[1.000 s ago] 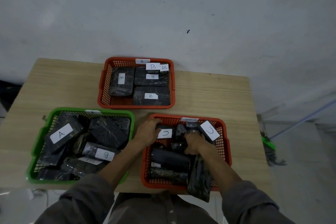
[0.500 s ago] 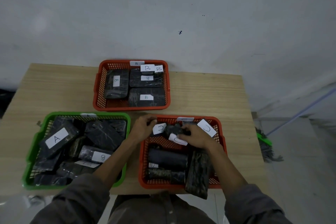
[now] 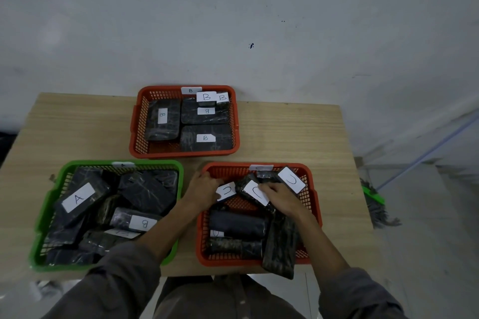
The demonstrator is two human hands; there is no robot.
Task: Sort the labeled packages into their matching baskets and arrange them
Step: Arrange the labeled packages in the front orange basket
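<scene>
A flat, dark, plastic-wrapped C package (image 3: 252, 190) with a white paper label lies in the far part of the C basket (image 3: 312, 198), its long axis running from far-left to near-right. The right hand (image 3: 281, 198) has its grip closed on it, fingers curled over the label's far edge. The left hand (image 3: 203, 189) rests at the basket's far-left corner, its fingers by a second C label (image 3: 226, 190); whether that grip holds anything cannot be told. Other glossy wrapped packages lie in this red plastic lattice basket, one long one (image 3: 280, 246) overhanging the near rim. To the left, the green basket (image 3: 44, 215) holds a jumbled heap, including an A package (image 3: 80, 201) and a B package (image 3: 134, 220). Farther back, the B basket (image 3: 136, 124) holds rectangular packages laid flat. All stand on a pale wood-grain surface (image 3: 298, 132).
</scene>
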